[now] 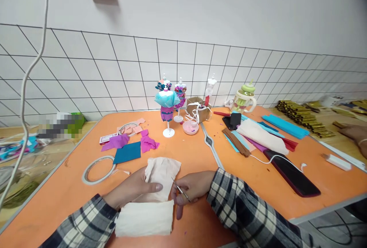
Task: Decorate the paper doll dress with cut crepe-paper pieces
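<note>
My left hand [133, 187] grips a cream sheet of crepe paper [164, 167], its thumb lying across the front. Small metal scissors [181, 191] are in my right hand [196, 183], their tips pointing up and left by the sheet's right edge. Whether the blades touch the paper I cannot tell. Nearer to me, a folded cream strip [145, 219] of similar paper lies flat on the orange table [195, 154]. Beyond my hands stands a mini dress form [166, 112] in a purple and turquoise paper outfit, with more decorated forms behind it.
Left of my hands lie a tape roll [85, 175], a dark blue paper square [127, 152] and purple scraps [147, 143]. A phone [295, 175] and paper strips [262, 135] are on the right. A box with ribbon [197, 109] and a bottle [243, 99] stand behind. Another person's hand [354, 131] shows far right.
</note>
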A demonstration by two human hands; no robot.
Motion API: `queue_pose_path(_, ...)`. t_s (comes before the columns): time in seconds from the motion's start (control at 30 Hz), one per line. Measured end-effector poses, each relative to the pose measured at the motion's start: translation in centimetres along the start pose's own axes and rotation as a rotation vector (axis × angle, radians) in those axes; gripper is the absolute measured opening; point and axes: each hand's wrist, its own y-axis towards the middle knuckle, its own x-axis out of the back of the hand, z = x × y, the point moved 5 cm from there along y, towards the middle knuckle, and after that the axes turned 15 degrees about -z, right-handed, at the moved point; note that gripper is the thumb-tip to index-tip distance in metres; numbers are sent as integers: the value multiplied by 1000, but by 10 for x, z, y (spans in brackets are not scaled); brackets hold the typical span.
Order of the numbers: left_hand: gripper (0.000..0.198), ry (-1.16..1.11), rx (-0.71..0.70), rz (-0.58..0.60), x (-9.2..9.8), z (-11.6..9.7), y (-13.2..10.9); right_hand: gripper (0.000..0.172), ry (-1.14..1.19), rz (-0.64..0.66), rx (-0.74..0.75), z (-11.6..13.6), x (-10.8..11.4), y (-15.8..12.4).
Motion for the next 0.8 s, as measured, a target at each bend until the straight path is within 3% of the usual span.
queue_pose_path(0.17,56,59,-15,-78,5,3,4,49,-57,49,3,-5,1,2)
queue_pose_path(0.47,36,12,-24,-37,0,-2,0,50,-31,-15,-111,-1,2,-4)
queue_pose_path(0.8,38,-17,-51,-59,2,1,3,54,46,11,-69,-1,-1,-4)
